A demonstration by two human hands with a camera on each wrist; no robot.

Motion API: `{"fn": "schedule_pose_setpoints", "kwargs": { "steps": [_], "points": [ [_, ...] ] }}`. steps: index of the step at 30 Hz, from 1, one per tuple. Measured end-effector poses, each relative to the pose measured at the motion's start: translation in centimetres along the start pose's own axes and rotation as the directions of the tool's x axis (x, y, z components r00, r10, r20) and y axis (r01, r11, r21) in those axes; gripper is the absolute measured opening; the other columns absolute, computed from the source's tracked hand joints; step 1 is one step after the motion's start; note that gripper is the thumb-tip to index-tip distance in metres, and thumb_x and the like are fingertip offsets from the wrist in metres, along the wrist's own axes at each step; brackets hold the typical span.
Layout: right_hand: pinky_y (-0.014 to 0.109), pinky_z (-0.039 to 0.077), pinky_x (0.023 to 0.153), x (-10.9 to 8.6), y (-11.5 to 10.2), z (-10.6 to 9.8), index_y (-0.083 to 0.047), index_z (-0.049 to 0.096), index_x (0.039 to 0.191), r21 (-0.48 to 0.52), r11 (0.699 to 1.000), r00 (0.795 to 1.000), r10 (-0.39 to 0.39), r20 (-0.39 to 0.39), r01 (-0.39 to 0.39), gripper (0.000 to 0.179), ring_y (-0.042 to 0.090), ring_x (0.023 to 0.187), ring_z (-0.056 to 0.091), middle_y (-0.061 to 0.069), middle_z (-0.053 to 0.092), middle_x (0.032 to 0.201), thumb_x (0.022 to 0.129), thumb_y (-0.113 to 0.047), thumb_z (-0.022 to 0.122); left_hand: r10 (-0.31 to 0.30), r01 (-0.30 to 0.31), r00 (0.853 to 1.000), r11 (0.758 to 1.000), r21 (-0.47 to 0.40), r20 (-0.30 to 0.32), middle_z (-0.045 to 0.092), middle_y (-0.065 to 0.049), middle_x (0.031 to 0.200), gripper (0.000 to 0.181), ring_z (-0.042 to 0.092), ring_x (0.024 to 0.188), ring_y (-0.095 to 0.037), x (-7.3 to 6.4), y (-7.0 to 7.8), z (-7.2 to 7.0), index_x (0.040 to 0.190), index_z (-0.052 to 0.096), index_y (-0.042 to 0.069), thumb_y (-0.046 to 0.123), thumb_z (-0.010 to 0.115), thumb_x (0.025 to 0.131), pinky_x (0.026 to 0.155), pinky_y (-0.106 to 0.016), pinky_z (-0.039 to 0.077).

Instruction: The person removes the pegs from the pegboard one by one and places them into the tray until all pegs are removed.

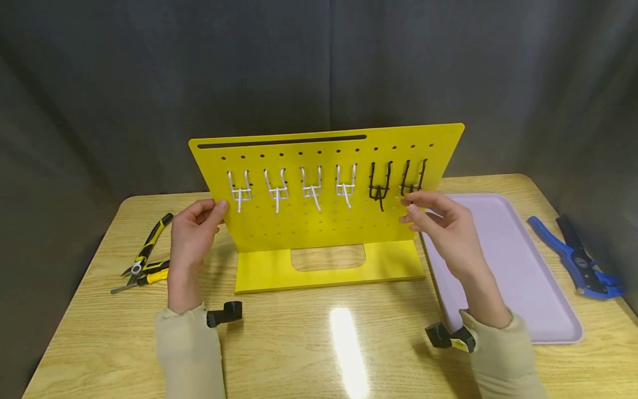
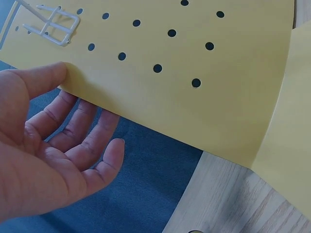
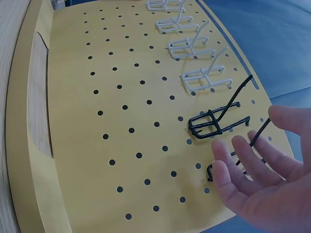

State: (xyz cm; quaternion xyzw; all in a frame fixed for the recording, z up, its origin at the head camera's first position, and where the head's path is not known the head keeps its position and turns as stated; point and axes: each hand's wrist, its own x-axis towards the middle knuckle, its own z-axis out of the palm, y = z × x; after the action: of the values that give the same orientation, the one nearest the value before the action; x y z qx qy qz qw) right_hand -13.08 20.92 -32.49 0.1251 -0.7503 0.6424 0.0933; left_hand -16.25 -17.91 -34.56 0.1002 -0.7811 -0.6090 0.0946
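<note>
A yellow pegboard (image 1: 324, 233) stands on its folded base, carrying several white wire hooks (image 1: 277, 192) and two black ones. My left hand (image 1: 193, 227) pinches the board's left edge. Its thumb (image 2: 46, 80) lies on the front face while the fingers reach behind. At the far right of the row, my right hand (image 1: 446, 221) is around the outermost black hook (image 1: 412, 177), fingers loosely bent and spread. In the right wrist view its thumb (image 3: 286, 118) is right at the prong's tip, apart from the fingertips. The other black hook (image 3: 206, 125) hangs beside it.
A lilac tray (image 1: 498, 249) lies right of the board, with a blue-handled tool (image 1: 580, 260) beyond it. On the left are yellow-and-black pliers (image 1: 144, 252) and a yellow-handled screwdriver (image 1: 152, 277). Dark curtains (image 1: 319, 66) surround the wooden table (image 1: 289, 343).
</note>
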Motion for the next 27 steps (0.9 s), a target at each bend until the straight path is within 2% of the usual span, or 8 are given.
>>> {"fn": "schedule_pose_setpoints", "kwargs": {
  "steps": [9, 15, 19, 24, 27],
  "points": [
    [0.025, 0.052, 0.074, -0.4, -0.5, 0.0, 0.004, 0.065, 0.111, 0.001, 1.000, 0.999, -0.026, -0.037, 0.026, 0.020, 0.016, 0.084, 0.068, 0.001, 0.069, 0.105, 0.096, -0.008, 0.059, 0.005, -0.005, 1.000, 1.000, 0.007, -0.002, 0.059, 0.010, 0.085, 0.041, 0.060, 0.085, -0.011, 0.0, 0.0, 0.0, 0.115, 0.063, -0.002, 0.033, 0.064, 0.093, 0.073, -0.024, 0.042],
    [0.026, 0.053, 0.077, -0.8, -0.7, -0.2, 0.007, 0.065, 0.111, 0.080, 0.996, 0.998, -0.030, -0.056, 0.034, 0.020, 0.017, 0.086, 0.068, 0.005, 0.070, 0.105, 0.096, -0.005, 0.057, 0.003, -0.003, 1.000, 1.000, -0.006, -0.008, 0.059, 0.009, 0.084, 0.038, 0.060, 0.085, -0.014, 0.0, -0.3, 0.2, 0.113, 0.063, -0.002, 0.030, 0.064, 0.093, 0.071, -0.022, 0.043],
    [0.026, 0.052, 0.079, -0.9, -0.9, -0.3, 0.007, 0.065, 0.111, 0.139, 0.989, 0.998, -0.037, -0.047, 0.043, 0.020, 0.018, 0.088, 0.068, 0.007, 0.070, 0.105, 0.097, -0.003, 0.055, 0.000, 0.000, 1.000, 1.000, -0.010, -0.009, 0.059, 0.010, 0.084, 0.037, 0.060, 0.082, -0.010, 0.0, -0.4, 0.2, 0.113, 0.063, -0.002, 0.029, 0.064, 0.093, 0.071, -0.022, 0.043],
    [0.026, 0.052, 0.080, -1.0, -0.8, -0.6, 0.006, 0.066, 0.110, 0.223, 0.974, 0.998, -0.041, -0.039, 0.048, 0.019, 0.019, 0.092, 0.067, 0.008, 0.070, 0.105, 0.097, 0.000, 0.053, 0.003, -0.003, 1.000, 1.000, -0.006, -0.010, 0.059, 0.010, 0.083, 0.038, 0.059, 0.082, -0.009, 0.0, -0.3, 0.2, 0.112, 0.064, -0.002, 0.031, 0.064, 0.093, 0.073, -0.024, 0.042],
    [0.026, 0.053, 0.079, -1.2, -0.9, -0.9, 0.007, 0.065, 0.111, 0.298, 0.953, 0.999, -0.045, -0.028, 0.051, 0.020, 0.020, 0.093, 0.066, 0.009, 0.069, 0.105, 0.097, 0.001, 0.051, 0.000, 0.000, 1.000, 1.000, -0.004, -0.008, 0.059, 0.010, 0.083, 0.039, 0.059, 0.085, -0.012, 0.0, -0.1, 0.2, 0.113, 0.063, -0.002, 0.032, 0.064, 0.093, 0.074, -0.025, 0.042]
  ]
}}
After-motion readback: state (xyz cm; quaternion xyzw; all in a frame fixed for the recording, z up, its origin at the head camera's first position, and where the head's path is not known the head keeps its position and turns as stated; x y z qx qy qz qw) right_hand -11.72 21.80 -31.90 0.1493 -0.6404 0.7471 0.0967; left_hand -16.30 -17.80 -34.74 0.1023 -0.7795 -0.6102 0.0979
